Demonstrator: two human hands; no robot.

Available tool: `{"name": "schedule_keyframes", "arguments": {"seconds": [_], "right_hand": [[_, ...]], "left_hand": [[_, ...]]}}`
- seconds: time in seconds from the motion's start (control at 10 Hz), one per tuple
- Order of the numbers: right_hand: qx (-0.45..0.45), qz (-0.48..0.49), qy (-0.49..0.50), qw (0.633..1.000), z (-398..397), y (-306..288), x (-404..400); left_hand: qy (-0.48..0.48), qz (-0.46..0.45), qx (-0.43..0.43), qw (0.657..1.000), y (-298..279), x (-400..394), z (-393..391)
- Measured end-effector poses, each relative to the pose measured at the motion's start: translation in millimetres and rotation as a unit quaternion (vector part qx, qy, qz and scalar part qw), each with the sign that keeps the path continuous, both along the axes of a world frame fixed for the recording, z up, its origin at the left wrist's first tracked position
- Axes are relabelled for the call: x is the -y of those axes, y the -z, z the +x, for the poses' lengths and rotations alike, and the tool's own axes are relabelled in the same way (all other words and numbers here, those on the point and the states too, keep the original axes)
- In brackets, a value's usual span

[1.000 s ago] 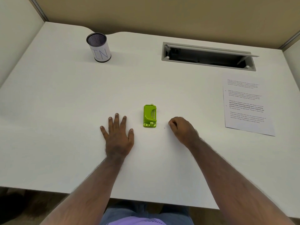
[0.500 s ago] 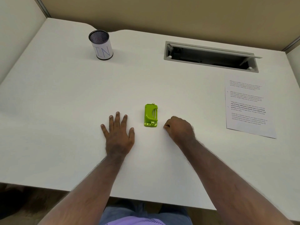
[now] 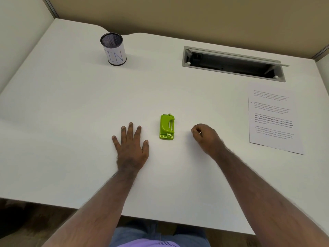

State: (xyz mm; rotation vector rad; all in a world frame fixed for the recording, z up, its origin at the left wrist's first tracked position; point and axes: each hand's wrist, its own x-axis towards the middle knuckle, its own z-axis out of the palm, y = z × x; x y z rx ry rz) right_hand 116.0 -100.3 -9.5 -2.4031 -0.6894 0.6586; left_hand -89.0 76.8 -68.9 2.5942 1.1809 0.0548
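A small lime-green stapler-like device (image 3: 167, 126) lies flat on the white desk (image 3: 71, 104), between my two hands. My left hand (image 3: 130, 147) rests palm down on the desk with its fingers spread, a short way left of the device. On the other side, my right hand (image 3: 206, 138) is curled. Its thumb and forefinger pinch what looks like a tiny pale piece (image 3: 200, 133), too small to identify. Neither hand touches the green device.
A mesh pen cup (image 3: 114, 49) with a paper label reading "IN" stands at the back left. An open cable hatch (image 3: 233, 64) is set into the desk at the back right. A printed sheet (image 3: 272, 120) lies at the right. Partition walls enclose the desk.
My right hand reached left to a spot on the desk beside the green device, then drew back to the right with fingers pinched. The left hand stayed put.
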Motion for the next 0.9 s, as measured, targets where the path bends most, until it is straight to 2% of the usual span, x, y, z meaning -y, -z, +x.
{"name": "schedule_keyframes", "arguments": {"seconds": [0.3,0.5,0.7,0.9], "right_hand": [[0.001,-0.029,-0.004,1.0,-10.3,16.8,21.3],[0.04,-0.046,-0.034,0.998,-18.1,16.8,12.7],[0.114,-0.13,-0.099,0.98,-25.6,11.0,-3.7],[0.163,-0.202,-0.096,0.961,-32.1,11.7,-18.1]], "left_hand": [[0.002,0.002,0.0,1.0,0.8,-0.4,-1.1],[-0.001,0.004,-0.006,1.0,-1.2,0.1,-0.3],[-0.001,0.001,-0.005,1.0,-3.2,0.8,-0.4],[-0.002,-0.002,-0.001,1.0,-4.6,1.3,-0.7]]}}
